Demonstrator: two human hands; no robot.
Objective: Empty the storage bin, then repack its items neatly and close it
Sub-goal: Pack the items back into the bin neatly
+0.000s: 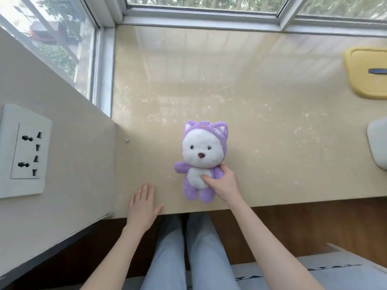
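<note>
The right hand (224,184) grips the purple plush toy (202,147) by its body, thumb pressed into the white belly. The toy lies face up on the counter (251,101) near the middle of the front edge, head toward the window. The left hand (142,204) rests flat, fingers straight, on the front edge, left of the toy. A yellow lid (364,74) lies at the right edge, with a pale grey rounded object (378,146) nearer, cut off by the frame.

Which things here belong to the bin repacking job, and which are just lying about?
Job: purple plush toy, gripped by the right hand; yellow lid, probably the bin's.
Lying about: wall socket; small metal bit on the table; pale object at right edge, unclear.
</note>
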